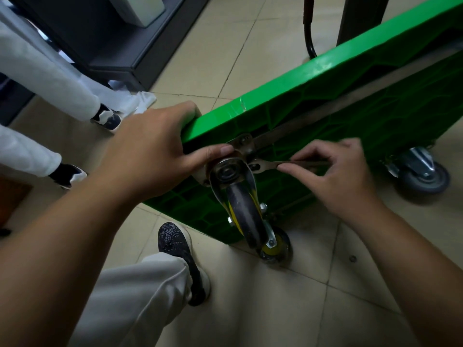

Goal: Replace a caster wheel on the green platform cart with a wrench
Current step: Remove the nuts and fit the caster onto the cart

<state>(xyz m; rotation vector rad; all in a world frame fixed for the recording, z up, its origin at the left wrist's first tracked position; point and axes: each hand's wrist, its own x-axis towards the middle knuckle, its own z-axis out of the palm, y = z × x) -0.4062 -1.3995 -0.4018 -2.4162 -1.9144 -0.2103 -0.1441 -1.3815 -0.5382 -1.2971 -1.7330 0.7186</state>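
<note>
Beige floor tiles bear the green platform cart on edge, caster wheel jutting camera-ward, left hand gripping its corner, right hand pinching the level wrench between its fingers at the caster's mount.

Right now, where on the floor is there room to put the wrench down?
Bare tiles lie between the shoe, the yellow wheel and the right arm; one small bolt sits there. More lie past the top edge of the cart, beside the dark cabinet. It is crowded at the wheel's plate, where the left hand, right hand and wrench meet.
</note>
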